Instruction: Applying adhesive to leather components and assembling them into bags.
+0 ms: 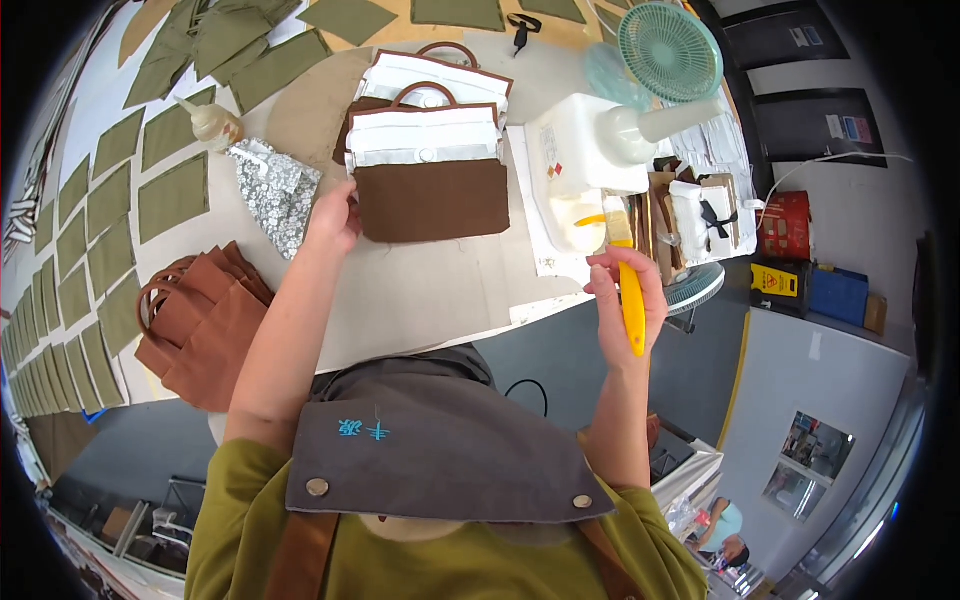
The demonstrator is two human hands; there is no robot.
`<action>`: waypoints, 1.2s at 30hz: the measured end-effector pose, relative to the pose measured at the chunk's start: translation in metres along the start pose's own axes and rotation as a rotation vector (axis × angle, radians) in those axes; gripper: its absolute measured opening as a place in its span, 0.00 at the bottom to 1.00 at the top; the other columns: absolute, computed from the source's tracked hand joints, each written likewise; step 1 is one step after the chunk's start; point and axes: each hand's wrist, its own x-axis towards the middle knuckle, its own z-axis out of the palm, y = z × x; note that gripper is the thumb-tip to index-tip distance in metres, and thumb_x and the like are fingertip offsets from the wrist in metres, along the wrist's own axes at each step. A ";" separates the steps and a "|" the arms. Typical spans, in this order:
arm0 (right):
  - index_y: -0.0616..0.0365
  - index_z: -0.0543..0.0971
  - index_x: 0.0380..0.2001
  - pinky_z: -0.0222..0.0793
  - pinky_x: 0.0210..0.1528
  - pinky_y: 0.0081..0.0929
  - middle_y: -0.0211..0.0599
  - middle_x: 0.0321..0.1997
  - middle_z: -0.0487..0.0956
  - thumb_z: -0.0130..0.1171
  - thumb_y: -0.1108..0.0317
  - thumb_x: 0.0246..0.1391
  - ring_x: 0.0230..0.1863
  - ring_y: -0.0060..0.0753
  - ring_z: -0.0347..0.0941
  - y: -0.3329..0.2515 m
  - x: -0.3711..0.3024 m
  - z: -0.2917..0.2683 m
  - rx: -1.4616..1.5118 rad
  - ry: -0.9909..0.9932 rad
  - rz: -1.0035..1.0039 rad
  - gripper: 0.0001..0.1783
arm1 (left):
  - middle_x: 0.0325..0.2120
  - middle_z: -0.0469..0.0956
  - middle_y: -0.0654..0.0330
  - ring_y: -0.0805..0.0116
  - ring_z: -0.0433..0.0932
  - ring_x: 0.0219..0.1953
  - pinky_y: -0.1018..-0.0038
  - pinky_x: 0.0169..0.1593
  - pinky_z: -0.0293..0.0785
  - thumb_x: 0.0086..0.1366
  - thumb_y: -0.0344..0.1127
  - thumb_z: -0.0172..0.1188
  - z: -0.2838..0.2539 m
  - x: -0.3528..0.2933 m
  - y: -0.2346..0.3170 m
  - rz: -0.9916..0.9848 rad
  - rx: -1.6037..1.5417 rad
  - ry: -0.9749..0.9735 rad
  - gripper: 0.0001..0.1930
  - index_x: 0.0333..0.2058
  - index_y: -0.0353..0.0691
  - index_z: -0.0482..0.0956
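My right hand (pixel 652 300) is closed around the yellow handle of a flat brush (pixel 632 300). The brush's pale bristle end is beside the opening of a white plastic jug (pixel 560 150) with its lower part cut open and pale stuff inside. My left hand (pixel 335 218) has its fingers curled at the left edge of a dark brown bag panel (pixel 432 205), which lies flat. Above that panel is a white lining piece (pixel 425 135) with a brown trim and a handle loop. A second similar handled piece (pixel 490 85) lies partly under it.
Olive panels (pixel 174 197) are spread in rows on the left. Brown handled pieces (pixel 205 325) are stacked near the table's front left. A squeeze bottle (pixel 215 125) and patterned cloth (pixel 275 185) lie nearby. A green fan (pixel 670 52) stands at the back right.
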 end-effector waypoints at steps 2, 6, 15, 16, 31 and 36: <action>0.61 0.75 0.45 0.73 0.35 0.16 0.34 0.36 0.79 0.60 0.79 0.55 0.32 0.18 0.72 0.000 0.005 0.007 0.016 -0.035 -0.015 0.13 | 0.47 0.76 0.56 0.66 0.76 0.45 0.70 0.49 0.74 0.67 0.35 0.53 -0.008 -0.020 -0.007 0.156 0.100 0.048 0.21 0.55 0.31 0.67; 0.60 0.75 0.45 0.73 0.35 0.16 0.34 0.36 0.79 0.60 0.78 0.55 0.32 0.18 0.73 0.002 0.019 0.025 0.088 -0.094 -0.054 0.13 | 0.49 0.74 0.55 0.68 0.76 0.45 0.72 0.47 0.73 0.64 0.31 0.58 -0.028 -0.089 -0.001 0.710 0.706 0.029 0.24 0.58 0.34 0.64; 0.66 0.74 0.47 0.70 0.36 0.20 0.43 0.32 0.82 0.50 0.65 0.66 0.26 0.23 0.74 -0.001 0.021 0.059 0.059 -0.298 -0.150 0.14 | 0.27 0.78 0.56 0.61 0.76 0.29 0.69 0.35 0.72 0.63 0.39 0.61 -0.176 -0.217 0.063 0.996 1.078 0.641 0.12 0.27 0.35 0.80; 0.66 0.74 0.47 0.70 0.36 0.20 0.43 0.32 0.82 0.50 0.65 0.66 0.26 0.23 0.74 -0.003 0.020 0.066 0.067 -0.311 -0.157 0.14 | 0.27 0.78 0.56 0.61 0.76 0.29 0.69 0.35 0.72 0.63 0.39 0.61 -0.184 -0.221 0.062 0.996 1.074 0.660 0.12 0.27 0.35 0.80; 0.63 0.79 0.40 0.76 0.33 0.19 0.37 0.34 0.80 0.60 0.74 0.58 0.34 0.25 0.79 -0.025 -0.015 0.099 0.145 -0.372 -0.077 0.07 | 0.30 0.79 0.53 0.52 0.79 0.32 0.59 0.36 0.75 0.58 0.53 0.63 -0.175 -0.180 0.071 0.718 1.379 0.840 0.21 0.32 0.40 0.73; 0.62 0.79 0.40 0.76 0.33 0.19 0.37 0.36 0.80 0.60 0.75 0.58 0.35 0.25 0.79 -0.020 -0.023 0.101 0.184 -0.372 -0.009 0.07 | 0.26 0.78 0.54 0.51 0.78 0.30 0.60 0.36 0.75 0.60 0.45 0.61 -0.176 -0.179 0.068 0.791 1.196 0.819 0.15 0.32 0.38 0.72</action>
